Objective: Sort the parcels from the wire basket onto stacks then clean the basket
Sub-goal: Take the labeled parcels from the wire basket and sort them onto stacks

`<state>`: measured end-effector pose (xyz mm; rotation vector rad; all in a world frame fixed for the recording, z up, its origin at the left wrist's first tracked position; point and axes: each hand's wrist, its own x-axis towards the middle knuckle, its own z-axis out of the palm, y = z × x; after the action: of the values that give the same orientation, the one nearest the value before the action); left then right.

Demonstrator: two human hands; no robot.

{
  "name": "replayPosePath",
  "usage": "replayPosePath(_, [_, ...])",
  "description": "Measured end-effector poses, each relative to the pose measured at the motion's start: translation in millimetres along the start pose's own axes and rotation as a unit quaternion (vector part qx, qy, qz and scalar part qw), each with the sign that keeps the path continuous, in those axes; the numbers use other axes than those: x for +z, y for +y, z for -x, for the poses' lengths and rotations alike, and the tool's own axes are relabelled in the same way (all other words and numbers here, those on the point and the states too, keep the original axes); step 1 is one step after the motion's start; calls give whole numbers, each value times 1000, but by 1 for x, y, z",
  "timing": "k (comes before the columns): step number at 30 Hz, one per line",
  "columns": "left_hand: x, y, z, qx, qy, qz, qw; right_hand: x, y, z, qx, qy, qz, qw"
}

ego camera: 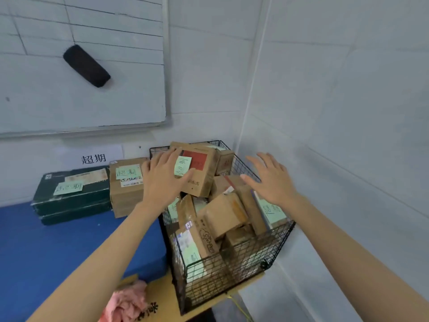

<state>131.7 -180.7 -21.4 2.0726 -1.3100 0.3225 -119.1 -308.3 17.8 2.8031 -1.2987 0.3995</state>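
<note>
A black wire basket (pixel 243 268) stands in the corner, heaped with several cardboard parcels. On top lies a brown parcel with a red patch and a green note (pixel 199 170). My left hand (pixel 162 177) rests flat on that parcel's left side, fingers spread. To the parcel's right my right hand (pixel 269 177) hovers open above the heap, touching nothing that I can see. Other parcels (pixel 222 214) lean against each other lower in the basket.
On the blue mat (pixel 58 247) to the left lie stacked dark green boxes (pixel 72 196) and a brown parcel stack (pixel 126 187), each with a green note. A pink cloth (pixel 127 303) lies on cardboard at the front. A whiteboard with an eraser (pixel 86 65) hangs above.
</note>
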Motion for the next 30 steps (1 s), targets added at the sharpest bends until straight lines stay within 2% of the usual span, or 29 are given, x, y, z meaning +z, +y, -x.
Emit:
replayPosePath(8, [25,54,-9,10,-24,-3,1000,5,65,7,24,-4,-17,1000])
replayPosePath(14, [57,56,-31,-1,-40,-13,999,26,84,-28,13,-20,-35,999])
replayPosePath(25, [90,6,-72,-74,-68,-19,995,74,35,-136,-75,-40,-104,991])
replayPosePath(30, [110,-9,-75,-114,-98,5,989,99,16,-169,-75,-69,-146,984])
